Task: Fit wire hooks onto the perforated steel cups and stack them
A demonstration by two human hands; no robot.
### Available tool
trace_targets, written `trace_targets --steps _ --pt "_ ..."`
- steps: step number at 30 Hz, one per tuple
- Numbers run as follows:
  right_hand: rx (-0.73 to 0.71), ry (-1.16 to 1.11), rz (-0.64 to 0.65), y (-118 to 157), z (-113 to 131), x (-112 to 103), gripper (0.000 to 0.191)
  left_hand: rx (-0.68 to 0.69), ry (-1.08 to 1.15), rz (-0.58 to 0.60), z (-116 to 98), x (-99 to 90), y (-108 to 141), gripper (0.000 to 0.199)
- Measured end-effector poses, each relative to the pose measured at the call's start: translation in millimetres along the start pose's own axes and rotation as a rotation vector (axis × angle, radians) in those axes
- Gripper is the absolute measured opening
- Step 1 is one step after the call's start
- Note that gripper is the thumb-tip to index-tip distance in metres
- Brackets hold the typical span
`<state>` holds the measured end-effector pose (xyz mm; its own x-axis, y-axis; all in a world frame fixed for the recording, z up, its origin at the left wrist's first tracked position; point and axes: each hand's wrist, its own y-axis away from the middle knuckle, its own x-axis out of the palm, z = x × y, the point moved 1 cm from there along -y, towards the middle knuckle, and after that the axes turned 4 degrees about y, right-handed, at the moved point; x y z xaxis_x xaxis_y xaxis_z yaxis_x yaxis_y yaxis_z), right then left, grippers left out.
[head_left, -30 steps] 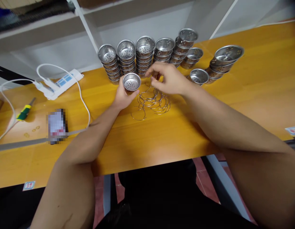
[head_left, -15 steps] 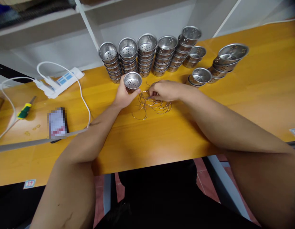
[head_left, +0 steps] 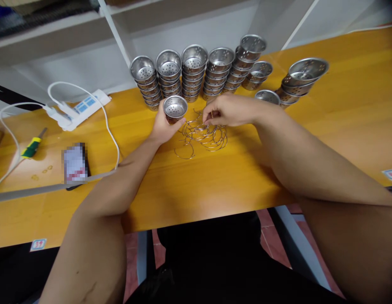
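Observation:
A small perforated metal cup [head_left: 175, 107] is in my left hand [head_left: 163, 126], with the fingers around its left side and the thumb at the front. Its open mouth faces up. To the right, my right hand [head_left: 225, 110] is closed in a pinch over a loose tangle of thin curved metal wires [head_left: 200, 134]. Whether a wire is between those fingertips cannot be made out. One curved wire [head_left: 185, 158] lies at the near left edge of the tangle on the wooden table [head_left: 196, 185].
Several stacks of perforated metal cups [head_left: 195, 61] stand along the back. More cups [head_left: 308, 71] are stacked at the right, some leaning. On the left lie a white power strip [head_left: 88, 107] with cables, a green-and-yellow screwdriver [head_left: 33, 147] and a phone [head_left: 76, 162].
My right hand has shifted up and to the right over the wires, still pinched; its forearm now covers more of the nearer right-hand cup. My left hand keeps the cup in nearly the same place.

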<state>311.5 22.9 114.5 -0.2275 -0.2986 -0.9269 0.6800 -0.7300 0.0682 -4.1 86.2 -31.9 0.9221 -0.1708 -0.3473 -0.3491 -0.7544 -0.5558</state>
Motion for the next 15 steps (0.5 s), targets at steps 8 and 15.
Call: trace_targets --steps 8,15 --pt "0.066 0.005 -0.147 11.1 3.5 -17.7 0.015 0.098 0.031 -0.018 23.9 -1.6 -0.4 0.11" --pt "0.221 -0.15 -0.285 -3.6 -29.5 6.0 0.017 0.211 0.047 0.048 37.3 0.6 -0.3 0.107"
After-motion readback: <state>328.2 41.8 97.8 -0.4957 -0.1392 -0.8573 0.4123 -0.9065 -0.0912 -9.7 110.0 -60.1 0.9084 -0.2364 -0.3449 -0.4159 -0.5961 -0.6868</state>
